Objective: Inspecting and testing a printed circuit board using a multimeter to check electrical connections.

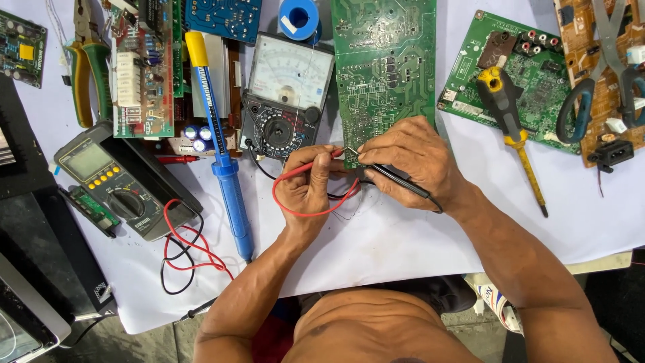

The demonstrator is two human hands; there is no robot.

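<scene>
My left hand [308,186] grips a red test probe [316,163] whose red lead loops below the fingers. My right hand [411,161] pinches a black test probe [402,183]. Both probe tips meet at the near edge of a long green circuit board [384,60] lying solder side up. An analog meter [285,97] with a white dial face sits just left of that board, and its leads run toward my hands.
A blue soldering tool [225,154], a digital multimeter [114,180] with coiled red and black leads, green-handled pliers [87,74] and several circuit boards lie to the left. A yellow-handled screwdriver [510,121], another green board [517,81] and scissors [605,74] lie at right. White cloth [376,242] covers the table.
</scene>
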